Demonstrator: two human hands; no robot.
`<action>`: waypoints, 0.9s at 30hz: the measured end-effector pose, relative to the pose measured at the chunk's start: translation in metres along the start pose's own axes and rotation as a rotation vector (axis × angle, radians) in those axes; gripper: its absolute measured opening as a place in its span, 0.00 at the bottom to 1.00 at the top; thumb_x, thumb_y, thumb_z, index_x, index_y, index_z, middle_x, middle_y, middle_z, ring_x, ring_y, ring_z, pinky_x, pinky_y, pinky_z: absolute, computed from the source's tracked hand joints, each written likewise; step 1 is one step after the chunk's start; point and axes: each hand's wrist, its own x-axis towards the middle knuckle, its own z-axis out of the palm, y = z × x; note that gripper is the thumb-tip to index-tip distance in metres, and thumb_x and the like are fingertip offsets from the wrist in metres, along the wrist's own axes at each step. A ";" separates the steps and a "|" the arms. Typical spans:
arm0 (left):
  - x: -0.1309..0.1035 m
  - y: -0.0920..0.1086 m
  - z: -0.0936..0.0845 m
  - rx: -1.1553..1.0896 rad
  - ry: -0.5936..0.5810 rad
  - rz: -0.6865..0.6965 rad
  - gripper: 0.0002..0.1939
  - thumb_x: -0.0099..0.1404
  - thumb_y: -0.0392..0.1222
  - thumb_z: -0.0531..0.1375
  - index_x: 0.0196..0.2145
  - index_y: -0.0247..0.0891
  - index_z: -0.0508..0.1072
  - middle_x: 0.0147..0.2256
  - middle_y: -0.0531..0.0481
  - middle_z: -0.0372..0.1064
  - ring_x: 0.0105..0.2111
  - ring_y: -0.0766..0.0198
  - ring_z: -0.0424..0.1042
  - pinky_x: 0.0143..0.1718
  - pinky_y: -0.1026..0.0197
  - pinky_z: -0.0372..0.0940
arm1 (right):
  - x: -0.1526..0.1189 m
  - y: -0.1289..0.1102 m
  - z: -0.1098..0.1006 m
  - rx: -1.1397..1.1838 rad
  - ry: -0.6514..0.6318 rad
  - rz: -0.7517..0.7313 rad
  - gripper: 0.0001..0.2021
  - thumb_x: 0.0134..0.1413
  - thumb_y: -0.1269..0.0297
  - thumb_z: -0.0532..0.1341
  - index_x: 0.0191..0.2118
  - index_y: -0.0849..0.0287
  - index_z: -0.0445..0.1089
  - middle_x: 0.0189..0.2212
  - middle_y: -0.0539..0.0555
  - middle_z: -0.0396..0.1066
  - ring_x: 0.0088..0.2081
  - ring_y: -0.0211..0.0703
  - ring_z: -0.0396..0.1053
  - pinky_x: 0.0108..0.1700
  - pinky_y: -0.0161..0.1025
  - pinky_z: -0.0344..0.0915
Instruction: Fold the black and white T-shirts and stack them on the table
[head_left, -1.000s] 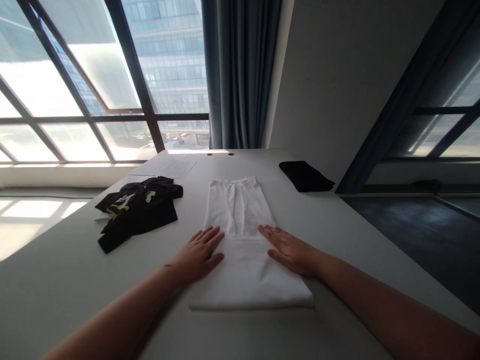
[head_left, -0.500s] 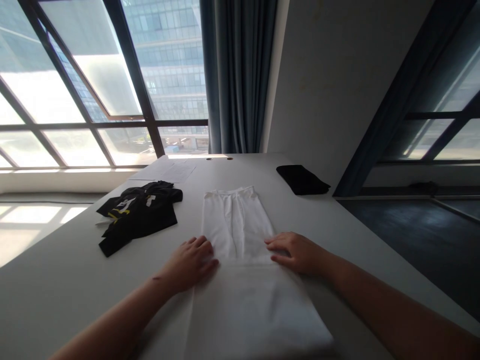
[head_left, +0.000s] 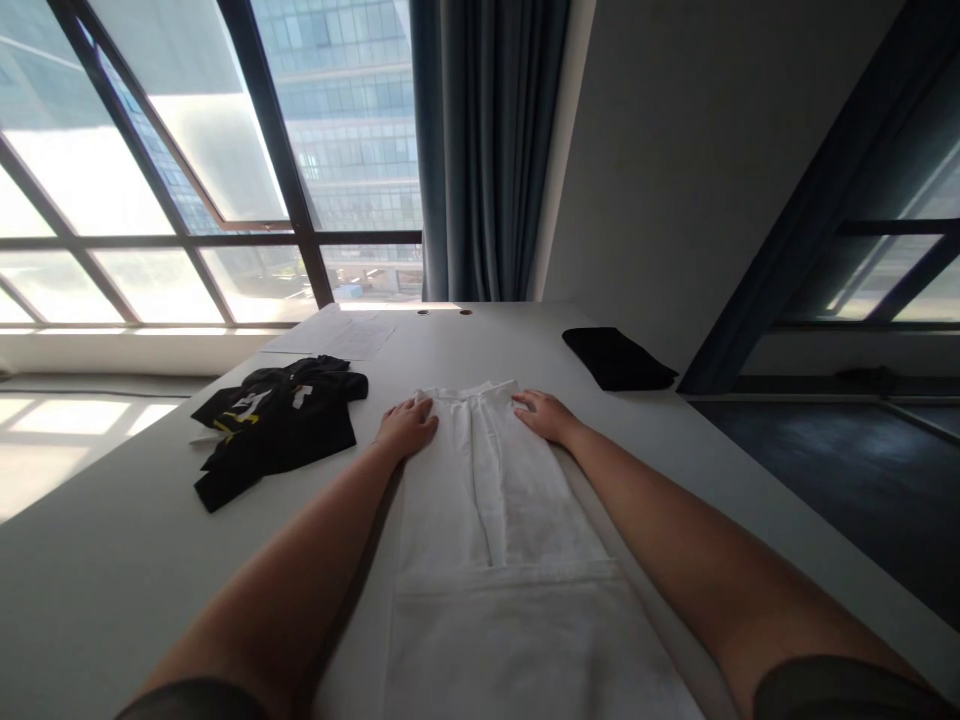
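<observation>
Beyond the cloth and to its left, a wide window (head_left: 112, 170) in dark frames, one pane ajar. Under the cloth and out to both sides of it, a pale desk (head_left: 112, 580). Beyond the cloth to the right, a shaded wall (head_left: 675, 200). Well off to the right of the cloth, dark floor (head_left: 825, 470). Straight beyond the cloth, a hanging blue-grey curtain (head_left: 487, 150). On the desk, the white cloth (head_left: 495, 540) itself, long and flat, running out of view at its near end, with a slightly wavy far edge, creases down the far part and a hem-like band across the nearer part. Along either side of the cloth, bare forearms, left (head_left: 300, 560) and right (head_left: 675, 540), with dark sleeves at the bottom. Left of the cloth, well apart, a black shirt (head_left: 281, 425), loosely spread, with white and yellow print. Right of the cloth's far end, a flat black bundle (head_left: 619, 358). Beyond the cloth to the left, papers (head_left: 352, 335). At the cloth's far corners, touching it, left hand (head_left: 406, 425) and right hand (head_left: 546, 415), palms down, thumbs apart from fingers. Beyond the cloth, two small holes (head_left: 466, 312) in the desk
</observation>
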 end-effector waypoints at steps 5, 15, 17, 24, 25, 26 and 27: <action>0.031 -0.005 0.005 -0.085 0.037 0.056 0.26 0.73 0.47 0.57 0.66 0.39 0.70 0.64 0.39 0.69 0.64 0.47 0.68 0.67 0.51 0.59 | 0.028 0.004 0.005 0.097 0.060 0.044 0.22 0.58 0.71 0.64 0.58 0.60 0.76 0.56 0.58 0.76 0.56 0.49 0.73 0.63 0.42 0.66; 0.005 0.012 -0.028 -0.345 0.312 0.280 0.27 0.71 0.39 0.57 0.66 0.37 0.70 0.60 0.41 0.71 0.55 0.53 0.73 0.60 0.54 0.66 | 0.005 -0.009 -0.017 0.607 0.355 -0.026 0.18 0.53 0.54 0.68 0.45 0.58 0.71 0.39 0.55 0.75 0.40 0.44 0.73 0.47 0.41 0.72; -0.015 0.018 -0.041 -0.353 0.386 0.310 0.23 0.70 0.38 0.57 0.61 0.40 0.74 0.54 0.44 0.75 0.45 0.58 0.75 0.53 0.56 0.70 | -0.009 -0.023 -0.029 0.699 0.386 -0.123 0.21 0.50 0.53 0.70 0.45 0.55 0.66 0.37 0.51 0.73 0.38 0.42 0.72 0.45 0.39 0.71; -0.114 0.009 -0.064 -0.405 0.191 0.594 0.32 0.65 0.36 0.62 0.66 0.41 0.65 0.45 0.47 0.76 0.39 0.63 0.74 0.46 0.61 0.70 | -0.119 -0.039 -0.077 0.373 -0.176 -0.449 0.16 0.55 0.72 0.63 0.50 0.54 0.72 0.37 0.51 0.73 0.40 0.42 0.72 0.48 0.39 0.68; -0.125 0.007 -0.068 -0.382 0.028 0.635 0.27 0.64 0.34 0.62 0.61 0.41 0.70 0.44 0.48 0.77 0.40 0.63 0.75 0.46 0.61 0.70 | -0.131 -0.037 -0.080 0.264 -0.327 -0.472 0.16 0.54 0.75 0.60 0.47 0.55 0.74 0.38 0.52 0.74 0.42 0.43 0.72 0.48 0.39 0.68; -0.134 0.005 -0.072 -0.347 -0.141 0.673 0.23 0.63 0.33 0.62 0.56 0.42 0.74 0.43 0.48 0.77 0.41 0.62 0.75 0.46 0.62 0.70 | -0.141 -0.035 -0.083 0.170 -0.446 -0.493 0.17 0.52 0.78 0.58 0.44 0.56 0.76 0.39 0.53 0.75 0.42 0.43 0.73 0.48 0.39 0.68; -0.141 0.005 -0.077 -0.312 -0.291 0.707 0.18 0.63 0.33 0.62 0.51 0.42 0.77 0.43 0.49 0.77 0.42 0.61 0.75 0.47 0.62 0.70 | -0.147 -0.033 -0.085 0.101 -0.527 -0.512 0.18 0.49 0.79 0.56 0.42 0.56 0.77 0.40 0.53 0.75 0.43 0.44 0.73 0.48 0.39 0.68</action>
